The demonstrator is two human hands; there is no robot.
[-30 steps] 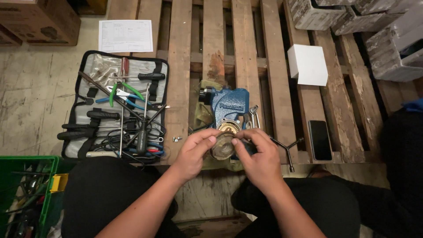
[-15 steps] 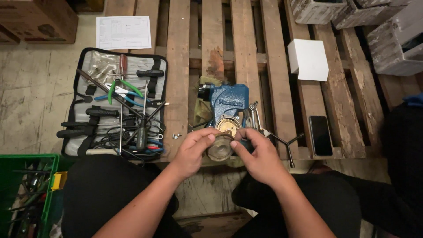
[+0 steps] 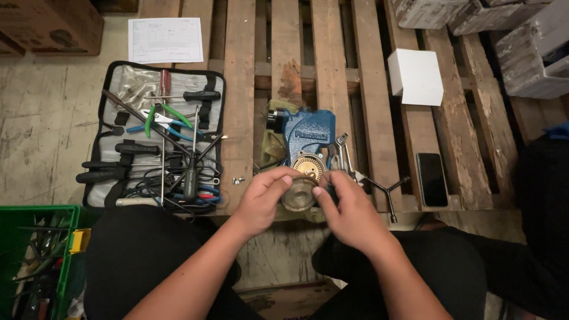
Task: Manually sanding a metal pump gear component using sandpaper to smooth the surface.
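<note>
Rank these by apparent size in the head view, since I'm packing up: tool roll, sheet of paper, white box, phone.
1. tool roll
2. sheet of paper
3. white box
4. phone

The paper and box lie farther from the camera, so their ranking is less sure.

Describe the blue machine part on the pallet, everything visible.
The blue part is a blocky painted metal housing, cast by the look of it, with a black knob at its upper left. It lies on the wooden pallet over a greenish rag. A round brass-coloured toothed disc sits at its near end. Just below, the left hand and right hand pinch a round grey metal piece at that end. Wrenches lie against its right side.
</note>
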